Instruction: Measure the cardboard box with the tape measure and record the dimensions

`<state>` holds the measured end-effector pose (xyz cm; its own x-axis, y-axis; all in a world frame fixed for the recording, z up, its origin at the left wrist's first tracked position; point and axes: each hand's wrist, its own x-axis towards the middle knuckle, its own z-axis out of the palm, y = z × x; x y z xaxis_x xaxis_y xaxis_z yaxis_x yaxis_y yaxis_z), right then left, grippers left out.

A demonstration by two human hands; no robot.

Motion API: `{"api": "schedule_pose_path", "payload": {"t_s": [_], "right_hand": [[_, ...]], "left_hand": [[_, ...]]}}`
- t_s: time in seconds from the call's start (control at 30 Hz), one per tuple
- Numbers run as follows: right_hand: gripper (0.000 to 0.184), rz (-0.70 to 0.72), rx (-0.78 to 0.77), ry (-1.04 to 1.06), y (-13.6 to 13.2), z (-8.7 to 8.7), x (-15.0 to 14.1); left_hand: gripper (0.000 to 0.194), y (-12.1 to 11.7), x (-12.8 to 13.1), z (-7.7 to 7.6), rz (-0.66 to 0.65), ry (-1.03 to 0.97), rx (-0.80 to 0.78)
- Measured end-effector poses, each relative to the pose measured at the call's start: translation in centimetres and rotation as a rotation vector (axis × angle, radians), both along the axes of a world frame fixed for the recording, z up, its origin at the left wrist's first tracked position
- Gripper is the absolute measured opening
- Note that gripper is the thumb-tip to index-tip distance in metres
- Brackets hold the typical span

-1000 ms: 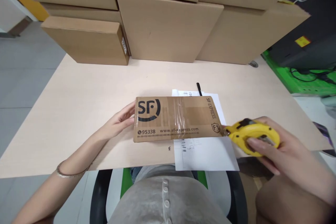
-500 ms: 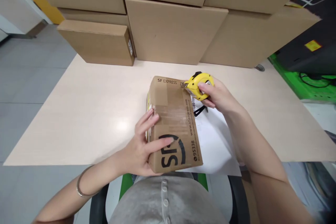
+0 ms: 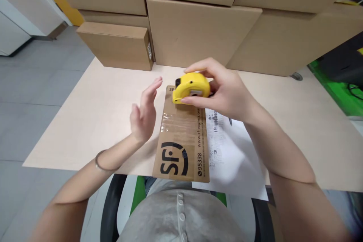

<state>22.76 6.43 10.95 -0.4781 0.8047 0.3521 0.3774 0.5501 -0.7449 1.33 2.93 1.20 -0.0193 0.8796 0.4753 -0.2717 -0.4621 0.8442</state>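
A flat brown SF Express cardboard box (image 3: 181, 143) lies lengthwise on the pale table (image 3: 93, 121), its near end over the table's front edge. My right hand (image 3: 224, 90) is closed round a yellow tape measure (image 3: 191, 87), held over the box's far end. My left hand (image 3: 146, 113) hovers just left of the box with its fingers stretched out and apart, holding nothing. A thin bracelet (image 3: 100, 160) sits on my left wrist.
A printed white sheet (image 3: 232, 155) lies under and to the right of the box. Large cardboard boxes (image 3: 198, 30) are stacked along the table's far edge, with a smaller one (image 3: 116, 45) at the left. Grey floor lies left; green matting (image 3: 340, 90) at the right.
The box was turned from crosswise to lengthwise. My left hand has let go of it and lifted off. My right hand brought the tape measure from the box's right side over its far end.
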Motion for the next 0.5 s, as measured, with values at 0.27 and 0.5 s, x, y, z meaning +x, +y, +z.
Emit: {"api": "schedule_pose_path", "payload": {"t_s": [0.27, 0.5], "right_hand": [[0.034, 0.093, 0.168, -0.132, 0.5, -0.7, -1.7], [0.040, -0.130, 0.015, -0.075, -2.4, -1.0, 4.4]], "left_hand": [[0.036, 3.7, 2.4, -1.2, -0.206, -0.161, -0.230], [0.021, 4.5, 1.5, -2.1, -0.155, 0.009, -0.058]]}}
